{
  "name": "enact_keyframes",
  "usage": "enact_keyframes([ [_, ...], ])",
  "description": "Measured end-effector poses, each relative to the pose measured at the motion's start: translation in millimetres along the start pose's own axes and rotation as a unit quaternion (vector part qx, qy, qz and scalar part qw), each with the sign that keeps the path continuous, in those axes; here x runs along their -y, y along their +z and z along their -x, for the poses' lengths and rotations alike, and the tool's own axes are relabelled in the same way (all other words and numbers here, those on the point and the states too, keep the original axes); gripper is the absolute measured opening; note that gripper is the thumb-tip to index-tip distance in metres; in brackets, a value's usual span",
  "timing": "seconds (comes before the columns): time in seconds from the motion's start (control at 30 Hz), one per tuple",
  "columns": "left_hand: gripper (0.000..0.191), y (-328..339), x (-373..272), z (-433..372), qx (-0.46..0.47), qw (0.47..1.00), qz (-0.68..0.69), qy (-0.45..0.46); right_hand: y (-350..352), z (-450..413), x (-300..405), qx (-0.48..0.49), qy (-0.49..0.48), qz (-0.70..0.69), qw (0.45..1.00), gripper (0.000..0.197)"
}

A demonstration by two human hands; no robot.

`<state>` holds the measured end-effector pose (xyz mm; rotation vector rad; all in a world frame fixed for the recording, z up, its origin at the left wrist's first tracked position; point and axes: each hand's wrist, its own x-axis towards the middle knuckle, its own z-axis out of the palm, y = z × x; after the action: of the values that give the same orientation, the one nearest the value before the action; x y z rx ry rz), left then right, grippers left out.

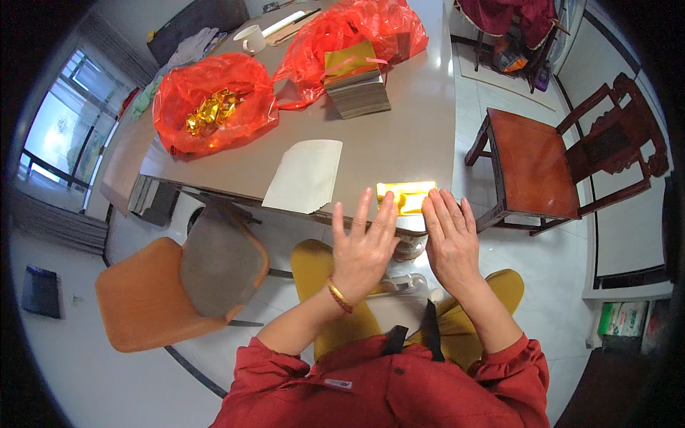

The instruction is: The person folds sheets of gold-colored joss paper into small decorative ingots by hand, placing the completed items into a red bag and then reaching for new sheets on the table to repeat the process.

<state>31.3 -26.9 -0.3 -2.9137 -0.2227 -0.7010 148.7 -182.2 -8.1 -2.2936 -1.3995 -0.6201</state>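
A shiny gold foil paper [411, 191] lies flat at the near right corner of the table. My left hand [366, 246] is palm down with fingers spread, and its index fingertip rests on the foil's left part. On the other side, my right hand [452, 246] lies flat, its fingertips at the foil's right edge; its thumb is hidden. Neither hand grips anything. Left of the foil, a white stack of paper sheets [305, 174] sits at the table's near edge. Farther back stands a thick stack of gold-topped paper [358, 99] with pink strips on it.
A red plastic bag [176, 101] holds folded gold foil pieces [214, 111]. Behind the paper stack lies another red plastic bag [321, 32], near a white mug [250, 40]. An orange-and-grey chair [144, 299] stands left, a carved wooden chair [535, 160] right of the table [417, 139].
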Motion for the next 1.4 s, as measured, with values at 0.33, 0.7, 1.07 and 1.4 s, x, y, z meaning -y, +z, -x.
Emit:
enact_keyframes([
  [0.33,0.049,-23,11,12,-0.085,0.936,0.327,-0.096,-11,13,5,-0.117,0.07,-0.188,0.973,0.023],
  [0.7,0.037,-17,-8,-37,0.087,0.748,0.635,-0.171,-11,20,48,-0.055,0.371,-0.747,0.549,0.018],
  [1.07,0.054,-11,46,-100,0.224,0.915,0.305,0.142,-15,-9,-17,-0.016,-0.085,-0.131,0.988,0.044],
  [1.4,0.042,-7,10,-22,-0.025,0.969,0.212,0.125,-7,-5,-14,-0.062,-0.079,-0.142,0.985,0.039],
])
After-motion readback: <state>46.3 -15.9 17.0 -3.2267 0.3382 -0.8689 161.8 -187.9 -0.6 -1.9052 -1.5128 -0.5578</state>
